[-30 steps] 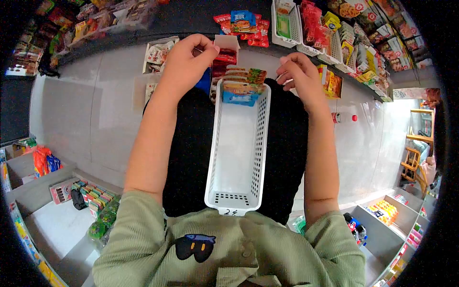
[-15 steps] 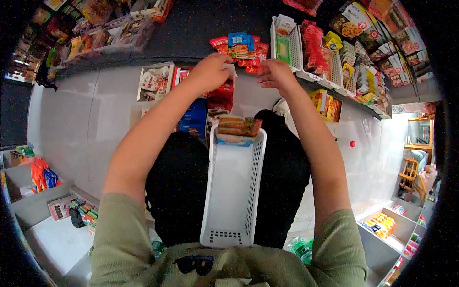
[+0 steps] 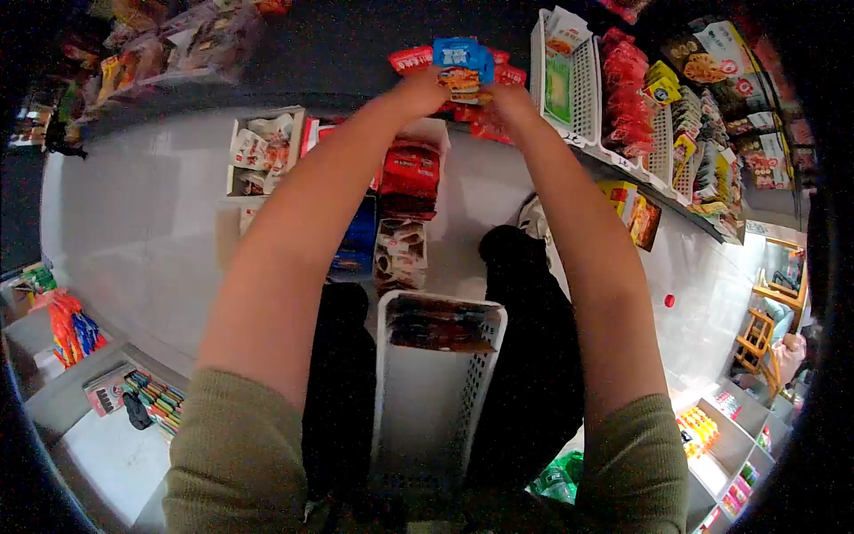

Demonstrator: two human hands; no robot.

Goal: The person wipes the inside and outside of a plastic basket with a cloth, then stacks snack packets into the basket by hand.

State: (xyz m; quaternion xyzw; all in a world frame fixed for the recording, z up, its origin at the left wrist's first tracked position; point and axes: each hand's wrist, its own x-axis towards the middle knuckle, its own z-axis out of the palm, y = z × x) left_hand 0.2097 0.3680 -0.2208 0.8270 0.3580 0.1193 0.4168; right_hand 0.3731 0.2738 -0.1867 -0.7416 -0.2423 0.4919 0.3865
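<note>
Left hand (image 3: 423, 93) has advanced to the left edge of the blue, printed plastic packets (image 3: 463, 60) on the far black shelf (image 3: 356, 53), beyond the long white plastic basket (image 3: 420, 387); right hand (image 3: 510, 96) has reached their right edge. That puts them within grasp, though actual gripping cannot be told.

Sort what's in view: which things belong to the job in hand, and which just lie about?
Seemingly in use:
- blue packets, between left hand and right hand
- lap basket
- packets inside it

Lying about:
- red cap
- green bottles
</note>
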